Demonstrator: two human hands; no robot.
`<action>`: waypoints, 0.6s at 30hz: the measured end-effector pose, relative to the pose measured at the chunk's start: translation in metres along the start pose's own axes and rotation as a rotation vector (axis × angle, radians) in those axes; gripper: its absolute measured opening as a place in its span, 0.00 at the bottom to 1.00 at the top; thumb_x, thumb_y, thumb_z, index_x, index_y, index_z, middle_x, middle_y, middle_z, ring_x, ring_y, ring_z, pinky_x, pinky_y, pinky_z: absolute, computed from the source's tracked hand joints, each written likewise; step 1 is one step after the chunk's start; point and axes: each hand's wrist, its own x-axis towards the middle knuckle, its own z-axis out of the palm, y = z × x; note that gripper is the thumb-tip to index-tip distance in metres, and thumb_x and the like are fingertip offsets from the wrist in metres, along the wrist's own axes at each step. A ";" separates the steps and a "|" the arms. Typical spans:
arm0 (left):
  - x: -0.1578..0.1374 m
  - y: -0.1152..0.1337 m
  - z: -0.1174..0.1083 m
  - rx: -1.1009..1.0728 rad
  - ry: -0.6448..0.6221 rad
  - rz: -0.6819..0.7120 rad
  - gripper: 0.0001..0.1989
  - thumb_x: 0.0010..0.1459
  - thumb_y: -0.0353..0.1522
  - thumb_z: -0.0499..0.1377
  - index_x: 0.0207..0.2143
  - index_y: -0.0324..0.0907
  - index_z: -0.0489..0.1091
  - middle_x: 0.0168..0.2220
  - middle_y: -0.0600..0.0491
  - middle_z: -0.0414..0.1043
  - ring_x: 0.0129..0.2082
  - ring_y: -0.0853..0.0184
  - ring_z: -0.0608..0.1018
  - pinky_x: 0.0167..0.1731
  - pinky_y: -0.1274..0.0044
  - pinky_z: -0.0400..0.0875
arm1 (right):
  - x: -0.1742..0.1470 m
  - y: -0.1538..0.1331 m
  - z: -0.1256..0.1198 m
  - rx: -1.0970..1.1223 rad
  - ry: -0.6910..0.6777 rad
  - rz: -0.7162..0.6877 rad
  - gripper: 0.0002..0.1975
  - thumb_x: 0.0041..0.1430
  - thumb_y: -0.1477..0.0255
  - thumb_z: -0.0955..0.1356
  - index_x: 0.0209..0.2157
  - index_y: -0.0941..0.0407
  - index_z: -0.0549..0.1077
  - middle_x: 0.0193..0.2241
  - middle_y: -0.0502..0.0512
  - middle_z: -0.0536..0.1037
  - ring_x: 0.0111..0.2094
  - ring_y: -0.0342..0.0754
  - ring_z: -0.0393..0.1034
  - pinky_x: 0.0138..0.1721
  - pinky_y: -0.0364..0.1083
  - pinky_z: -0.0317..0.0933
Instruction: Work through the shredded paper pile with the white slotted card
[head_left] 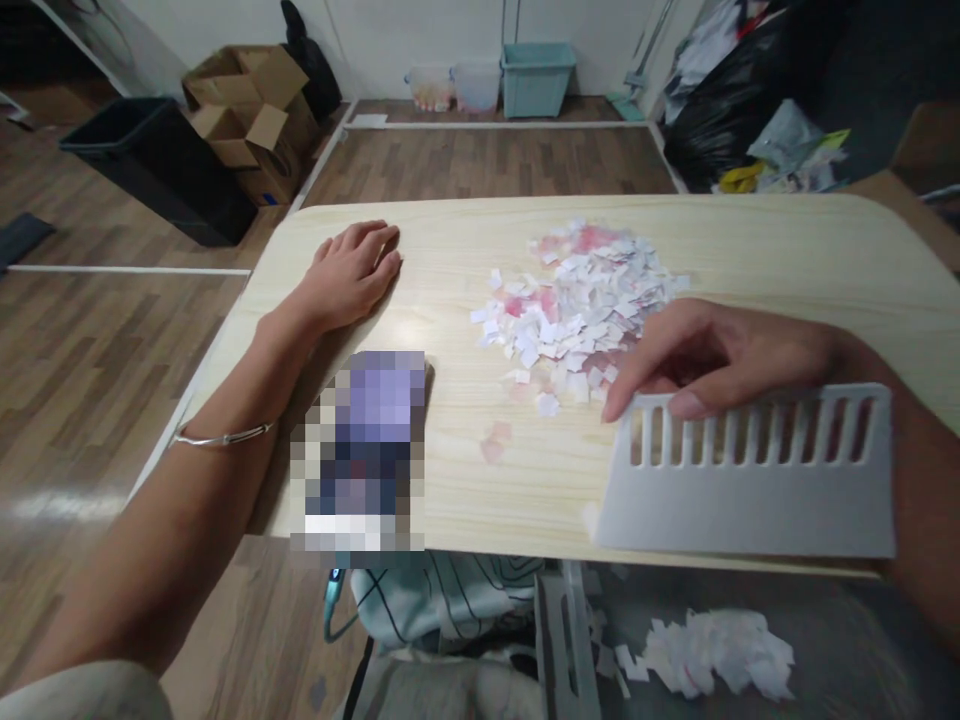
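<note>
My left hand [355,268] lies palm down near the table's far left corner, fingers stretched out, holding nothing. My right hand [720,350] grips a white slotted plastic plate [750,510] by its upper edge, thumb over the front. The plate stands tilted at the near right of the wooden table [450,480]. Just beyond this hand, a loose pile of small white paper scraps [592,300], some tinted pink, spreads over the table. More paper scraps [720,650] lie in a dark grey container [840,640] below the near edge.
A phone-like object [375,420], blurred by pixelation, lies near the left front edge. Beyond the table are a black bin [157,170], cardboard boxes [255,130], a teal tub [536,80] and black plastic bags [742,90]. Patterned fabric [442,600] shows beneath the near edge.
</note>
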 end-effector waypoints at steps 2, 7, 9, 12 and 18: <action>0.000 0.002 -0.002 0.016 -0.012 -0.007 0.41 0.86 0.53 0.43 0.88 0.44 0.67 0.91 0.33 0.67 0.92 0.42 0.67 0.94 0.46 0.56 | -0.002 -0.007 0.003 -0.009 -0.057 0.021 0.24 0.75 0.51 0.87 0.54 0.59 0.98 0.26 0.43 0.74 0.25 0.36 0.68 0.26 0.33 0.59; -0.002 0.010 -0.007 0.020 -0.041 -0.017 0.43 0.86 0.52 0.43 0.89 0.39 0.66 0.91 0.31 0.65 0.92 0.39 0.66 0.94 0.45 0.55 | -0.017 -0.020 0.008 -0.044 0.121 0.048 0.29 0.66 0.40 0.89 0.44 0.55 0.98 0.27 0.45 0.81 0.27 0.36 0.72 0.29 0.34 0.64; -0.002 0.010 -0.007 0.014 -0.042 -0.022 0.44 0.86 0.53 0.43 0.89 0.39 0.66 0.92 0.31 0.65 0.92 0.38 0.65 0.94 0.45 0.55 | -0.019 -0.020 0.008 -0.035 0.234 0.036 0.25 0.65 0.45 0.90 0.44 0.54 0.98 0.27 0.45 0.83 0.26 0.37 0.72 0.29 0.35 0.64; -0.003 0.010 -0.007 0.006 -0.041 -0.020 0.44 0.88 0.53 0.43 0.90 0.38 0.66 0.92 0.32 0.64 0.92 0.39 0.65 0.95 0.47 0.53 | -0.015 -0.016 0.010 0.002 0.380 -0.012 0.14 0.69 0.62 0.87 0.50 0.54 0.98 0.24 0.41 0.77 0.23 0.34 0.66 0.26 0.33 0.58; -0.001 0.004 -0.003 -0.017 -0.022 -0.002 0.41 0.87 0.53 0.44 0.89 0.45 0.66 0.92 0.35 0.66 0.92 0.40 0.66 0.94 0.42 0.54 | 0.000 -0.010 0.010 -0.090 -0.031 0.076 0.16 0.73 0.60 0.86 0.52 0.57 0.99 0.25 0.42 0.70 0.24 0.36 0.65 0.25 0.35 0.56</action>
